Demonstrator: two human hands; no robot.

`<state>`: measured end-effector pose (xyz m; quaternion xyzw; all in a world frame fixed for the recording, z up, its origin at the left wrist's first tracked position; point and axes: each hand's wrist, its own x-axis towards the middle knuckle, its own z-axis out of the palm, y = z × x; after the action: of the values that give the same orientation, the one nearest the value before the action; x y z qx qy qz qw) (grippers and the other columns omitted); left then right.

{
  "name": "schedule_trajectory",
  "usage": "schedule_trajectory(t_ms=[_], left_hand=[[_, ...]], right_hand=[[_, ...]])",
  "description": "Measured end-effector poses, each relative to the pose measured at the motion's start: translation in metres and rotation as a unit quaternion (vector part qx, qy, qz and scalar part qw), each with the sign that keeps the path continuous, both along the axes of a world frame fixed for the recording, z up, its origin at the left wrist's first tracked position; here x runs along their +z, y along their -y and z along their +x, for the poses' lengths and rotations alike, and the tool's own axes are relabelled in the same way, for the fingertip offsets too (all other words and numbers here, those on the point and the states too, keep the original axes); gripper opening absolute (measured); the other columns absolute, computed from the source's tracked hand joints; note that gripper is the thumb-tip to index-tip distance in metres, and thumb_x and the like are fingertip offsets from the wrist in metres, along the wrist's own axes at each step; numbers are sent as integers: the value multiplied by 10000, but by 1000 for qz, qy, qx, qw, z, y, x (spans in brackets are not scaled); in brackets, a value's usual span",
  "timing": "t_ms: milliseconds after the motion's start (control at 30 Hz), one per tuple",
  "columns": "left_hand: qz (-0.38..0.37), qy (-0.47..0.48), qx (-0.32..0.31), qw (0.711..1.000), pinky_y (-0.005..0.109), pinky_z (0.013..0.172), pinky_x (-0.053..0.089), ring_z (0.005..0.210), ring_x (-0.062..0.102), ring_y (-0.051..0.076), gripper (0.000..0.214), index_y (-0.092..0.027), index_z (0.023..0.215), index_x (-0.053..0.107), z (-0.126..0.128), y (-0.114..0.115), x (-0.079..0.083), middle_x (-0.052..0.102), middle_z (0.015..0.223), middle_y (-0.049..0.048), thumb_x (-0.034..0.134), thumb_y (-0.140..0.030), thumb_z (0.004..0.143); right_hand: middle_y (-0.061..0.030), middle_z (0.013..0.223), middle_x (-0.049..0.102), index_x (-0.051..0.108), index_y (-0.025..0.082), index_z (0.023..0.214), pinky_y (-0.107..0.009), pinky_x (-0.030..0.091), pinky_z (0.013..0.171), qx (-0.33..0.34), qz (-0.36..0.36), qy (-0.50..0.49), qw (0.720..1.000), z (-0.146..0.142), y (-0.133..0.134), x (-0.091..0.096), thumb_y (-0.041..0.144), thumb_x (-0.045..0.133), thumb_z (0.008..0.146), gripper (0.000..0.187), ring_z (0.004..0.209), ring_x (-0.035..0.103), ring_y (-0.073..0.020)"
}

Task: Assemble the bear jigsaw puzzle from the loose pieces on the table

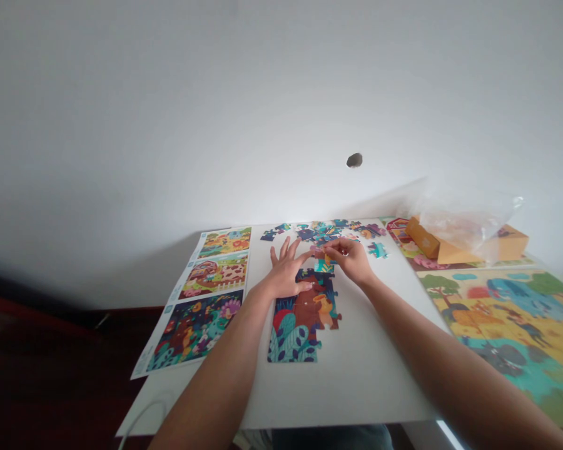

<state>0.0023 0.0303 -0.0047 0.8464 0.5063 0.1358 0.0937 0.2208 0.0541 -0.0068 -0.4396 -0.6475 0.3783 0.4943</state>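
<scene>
The left hand (284, 276) lay, fingers spread, at the puzzle's (291, 342) eleven o'clock end; the right hand (351, 259) pinched a piece (324, 266) at its twelve. Loose pieces (321, 231) lay farther toward twelve on the tabletop (370, 387), a sheet (194, 328) at nine.

Puzzle (304, 312) on table (370, 375), loose pieces (326, 232) behind, picture sheet (211, 278) left, plastic bag (471, 215) on box (460, 252) at right rear
</scene>
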Motion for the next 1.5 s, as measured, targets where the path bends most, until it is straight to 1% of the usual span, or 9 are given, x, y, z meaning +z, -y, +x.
schedule_trajectory(t_ms=[133, 267, 367, 467, 600, 767, 1033, 1267, 1500], left_hand=[[-9, 3, 27, 1000, 770, 1096, 24, 1512, -44, 418, 838, -375, 1484, 399, -1, 0, 1, 94, 1660, 98, 766, -273, 737], [-18, 6, 40, 999, 764, 1105, 30, 1516, -35, 406, 727, -370, 1434, 484, -1, 0, 3, 108, 1660, 83, 711, -193, 766], [-13, 8, 30, 999, 764, 1109, 34, 1515, -8, 413, 608, -409, 1329, 593, 0, 0, 3, 132, 1657, 27, 687, -166, 780], [-20, 10, 20, 1000, 770, 1107, 36, 1513, 4, 417, 549, -434, 1265, 642, 0, 0, 2, 163, 1649, -10, 666, -155, 793], [-27, 8, 14, 999, 758, 1118, 26, 1517, 5, 402, 558, -439, 1277, 634, -1, 0, 2, 168, 1648, -23, 632, -138, 808], [-32, 0, 7, 999, 739, 1133, 18, 1518, 15, 391, 552, -428, 1287, 627, -2, -1, 2, 177, 1644, -30, 616, -144, 814], [-29, 5, -3, 1000, 718, 1146, 30, 1522, 23, 373, 524, -406, 1253, 649, -5, -3, -4, 212, 1634, -13, 613, -145, 800], [-30, 0, 0, 1000, 701, 1154, 33, 1523, 37, 359, 547, -408, 1261, 644, -4, -3, -3, 222, 1629, -12, 612, -130, 791], [-26, -2, -1, 1000, 699, 1156, 35, 1519, 48, 371, 579, -416, 1276, 635, -5, -4, -5, 226, 1628, -22, 624, -127, 774]], right_hand=[[-28, 712, 706, 726, 159, 850, -261, 441, 585, 83, -38, 28, 995, -1, 4, 4, 386, 693, 756, 248, 608, 589, -146], [12, 603, 649, 757, 176, 811, -225, 377, 519, 148, -13, 146, 978, 0, 11, 13, 310, 698, 741, 162, 527, 519, -107], [19, 629, 674, 781, 206, 814, -220, 385, 533, 184, 3, 225, 957, 1, 17, 20, 260, 705, 723, 131, 546, 547, -108], [11, 682, 717, 800, 228, 858, -228, 433, 570, 216, -9, 264, 940, 2, 20, 23, 209, 704, 694, 190, 591, 608, -131], [4, 709, 730, 791, 220, 961, -231, 475, 523, 272, -79, 259, 923, 3, 21, 23, 189, 652, 709, 289, 507, 623, -129], [-25, 736, 733, 753, 172, 1016, -208, 471, 403, 352, -195, 255, 879, 5, 23, 24, 254, 643, 732, 315, 486, 651, -152], [-35, 777, 749, 758, 151, 890, -186, 502, 424, 403, -228, 266, 846, 2, 28, 33, 245, 673, 710, 220, 554, 686, -153], [-9, 688, 722, 741, 143, 805, -197, 523, 438, 386, -260, 258, 847, -3, 34, 38, 199, 688, 673, 153, 535, 679, -152], [-7, 663, 707, 732, 139, 787, -181, 498, 422, 393, -237, 259, 850, -3, 37, 39, 185, 666, 687, 129, 526, 671, -142]])
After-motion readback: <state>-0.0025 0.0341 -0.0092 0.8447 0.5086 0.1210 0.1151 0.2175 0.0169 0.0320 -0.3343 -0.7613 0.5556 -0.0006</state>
